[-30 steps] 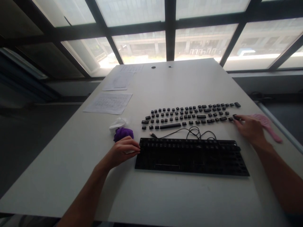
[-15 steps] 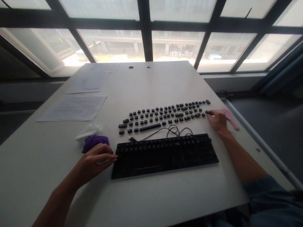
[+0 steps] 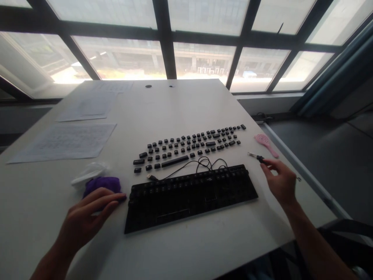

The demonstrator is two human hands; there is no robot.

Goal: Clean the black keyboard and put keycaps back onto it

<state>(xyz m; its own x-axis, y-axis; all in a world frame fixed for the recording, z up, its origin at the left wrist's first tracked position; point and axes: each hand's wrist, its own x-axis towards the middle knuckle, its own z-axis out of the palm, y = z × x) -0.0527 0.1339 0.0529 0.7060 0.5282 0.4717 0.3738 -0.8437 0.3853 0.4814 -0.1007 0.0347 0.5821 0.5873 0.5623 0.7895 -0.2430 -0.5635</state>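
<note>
A black keyboard (image 3: 189, 200) lies near the table's front; its upper rows show keycaps, and the rest looks flat and dark. At its left edge is my left hand (image 3: 87, 217), thumb and fingers nearly together around something too small to make out. Beyond the keyboard's right corner, my right hand (image 3: 279, 181) pinches the black handle of a wire keycap puller (image 3: 255, 156), its wire end pointing left. Loose black keycaps (image 3: 182, 151) stand in slanting rows behind the keyboard, with a long space bar (image 3: 175, 161) in front. A coiled cable (image 3: 204, 163) lies between.
A purple cloth (image 3: 101, 184) and a clear plastic bag (image 3: 90, 173) lie left of the keyboard. Printed sheets (image 3: 64, 142) cover the back left. A pink comb (image 3: 265, 144) rests near the table's right edge, and a small metal piece (image 3: 298, 179) shows beside my right hand.
My right hand has drawn back toward me from beside the pink comb, and the wire puller now shows in it. My left fingertips have eased slightly off the keyboard's edge. The view has shifted.
</note>
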